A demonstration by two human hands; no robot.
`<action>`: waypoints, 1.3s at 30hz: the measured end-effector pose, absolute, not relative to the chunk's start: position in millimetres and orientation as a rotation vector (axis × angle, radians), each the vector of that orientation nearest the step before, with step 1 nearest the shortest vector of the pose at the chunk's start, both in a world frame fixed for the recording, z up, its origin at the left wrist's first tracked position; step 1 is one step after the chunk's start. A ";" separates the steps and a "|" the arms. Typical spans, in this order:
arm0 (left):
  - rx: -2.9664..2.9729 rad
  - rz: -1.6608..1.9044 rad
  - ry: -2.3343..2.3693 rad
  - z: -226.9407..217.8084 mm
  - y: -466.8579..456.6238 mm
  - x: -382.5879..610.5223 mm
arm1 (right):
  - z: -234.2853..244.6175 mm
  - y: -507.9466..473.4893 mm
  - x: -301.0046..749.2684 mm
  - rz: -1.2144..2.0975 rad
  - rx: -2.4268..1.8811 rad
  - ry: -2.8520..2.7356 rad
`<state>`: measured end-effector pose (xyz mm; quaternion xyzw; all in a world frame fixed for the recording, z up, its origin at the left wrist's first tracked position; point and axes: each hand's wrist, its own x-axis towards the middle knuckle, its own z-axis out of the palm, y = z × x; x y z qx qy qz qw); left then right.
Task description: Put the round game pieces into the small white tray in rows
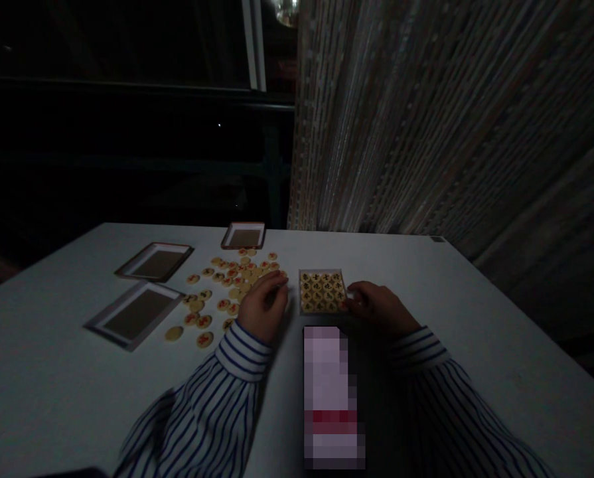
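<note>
A small shallow box (300, 292) lies in front of me, holding rows of round Chinese chess pieces (322, 292) with dark characters face up. My right hand (381, 309) is at its right edge, fingers curled in and fingertips against the rim. My left hand (264, 305) hovers left of the box, thumb and fingers bent with a gap between them, and I see nothing in it. Under and beyond this hand spreads a loose heap of Chinese chess pieces (234, 272), some with red characters, some dark, some blank side up.
Three empty shallow trays or lids lie left: a near one (135, 315), a middle one (154, 261) and a far one (243, 236). A pixelated pinkish object (329, 392) is below the box. Behind the white table (476, 372) hangs a string curtain (376, 119). The light is dim.
</note>
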<state>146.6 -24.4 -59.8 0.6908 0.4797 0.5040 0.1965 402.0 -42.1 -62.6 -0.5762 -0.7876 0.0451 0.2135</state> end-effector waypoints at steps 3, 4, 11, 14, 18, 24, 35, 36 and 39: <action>1.961 1.415 1.347 -55.8 -31.9 137.8 | -60.7 -43.7 399.4 0.102 -1.607 -2.177; 1.976 1.419 1.355 -54.0 -34.9 134.5 | -60.1 -44.2 398.4 0.098 -1.607 -2.172; 1.992 1.400 1.469 -44.3 -54.4 105.7 | -58.7 -47.6 390.1 0.102 -1.586 -2.155; 1.947 1.403 1.524 -43.9 -59.3 91.2 | -58.6 -48.3 387.4 0.116 -1.570 -2.147; 1.894 1.385 1.584 -46.2 -62.4 71.2 | -58.4 -48.5 384.0 0.106 -1.537 -2.132; 1.929 1.319 1.630 -51.7 -68.2 50.1 | -55.7 -49.6 375.6 0.112 -1.504 -2.111; 1.983 1.325 1.599 -63.0 -68.1 52.0 | -36.1 -53.8 348.9 0.080 -1.380 -2.241; 2.005 1.327 1.597 -63.9 -66.8 54.9 | -34.7 -53.6 345.2 0.078 -1.364 -2.256; 2.131 1.291 1.556 -66.2 -62.1 64.9 | -31.2 -52.7 332.2 0.065 -1.329 -2.306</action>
